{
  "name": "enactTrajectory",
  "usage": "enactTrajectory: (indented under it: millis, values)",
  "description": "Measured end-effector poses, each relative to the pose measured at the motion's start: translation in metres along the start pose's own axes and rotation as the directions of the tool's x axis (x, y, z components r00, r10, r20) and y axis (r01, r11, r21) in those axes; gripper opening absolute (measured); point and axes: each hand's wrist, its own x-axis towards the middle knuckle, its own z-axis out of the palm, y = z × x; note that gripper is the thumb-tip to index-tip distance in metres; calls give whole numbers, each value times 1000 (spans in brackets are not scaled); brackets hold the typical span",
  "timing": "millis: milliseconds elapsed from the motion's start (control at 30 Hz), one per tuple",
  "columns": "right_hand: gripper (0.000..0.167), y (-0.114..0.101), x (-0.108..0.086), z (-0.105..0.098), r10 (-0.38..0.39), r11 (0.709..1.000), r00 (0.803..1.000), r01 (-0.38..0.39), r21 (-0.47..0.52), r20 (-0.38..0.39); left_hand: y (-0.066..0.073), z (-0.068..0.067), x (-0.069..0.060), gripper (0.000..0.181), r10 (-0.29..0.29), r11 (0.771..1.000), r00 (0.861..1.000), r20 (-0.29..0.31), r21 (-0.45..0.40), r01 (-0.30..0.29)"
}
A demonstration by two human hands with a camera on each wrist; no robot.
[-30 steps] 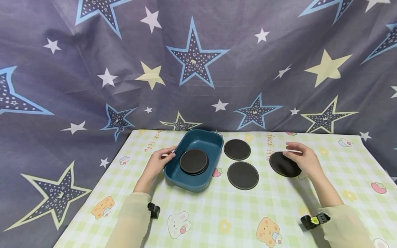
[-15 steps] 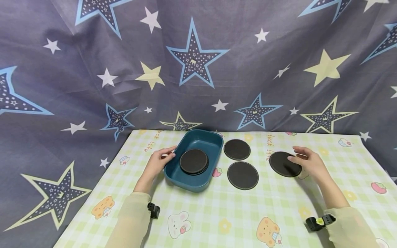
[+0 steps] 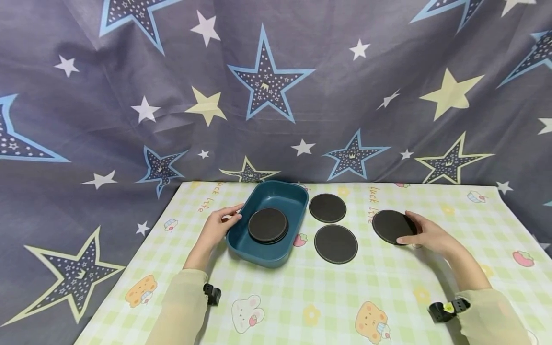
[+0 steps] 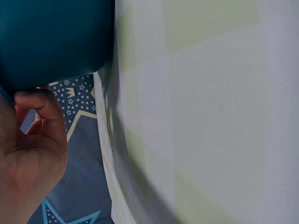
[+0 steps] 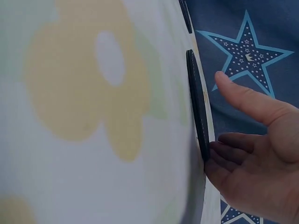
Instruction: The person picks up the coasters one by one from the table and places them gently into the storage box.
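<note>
Near the frame's centre, the teal tray (image 3: 274, 195) looks to be smooth, softly shining plastic, the dark discs (image 3: 336, 244) to its right matt and leathery, and the curtain (image 3: 327, 105) across the top creased, matt cloth.

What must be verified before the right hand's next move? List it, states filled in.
1. Left hand holding the blue tray by its rim: ok.
2. Right hand at the right edge of its black disc: ok, fingers appear to touch it.
3. Right thumb down on that disc: not ok, it stands clear in the right wrist view.
4. Disc apart from the far loose disc and near loose disc: ok.
5. Number of discs in the stack: cannot tell, they overlap.
</note>
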Motion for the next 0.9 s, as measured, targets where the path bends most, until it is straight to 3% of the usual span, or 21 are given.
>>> enactTrajectory:
  millis: [133, 500, 900]
  values:
    - [104, 1, 1, 2, -35, 998, 999, 34, -47, -14, 1, 0, 0, 37, 6, 1000, 1000, -3, 9, -6]
    - [107, -8, 2, 6, -14, 984, 998, 5, -178, -53, 2, -2, -3, 38, 21, 1000, 1000, 6, 14, -21]
    - [106, -6, 6, 7, -55, 978, 994, 34, -208, -93, 2, -1, -2, 37, 23, 1000, 1000, -1, 13, -23]
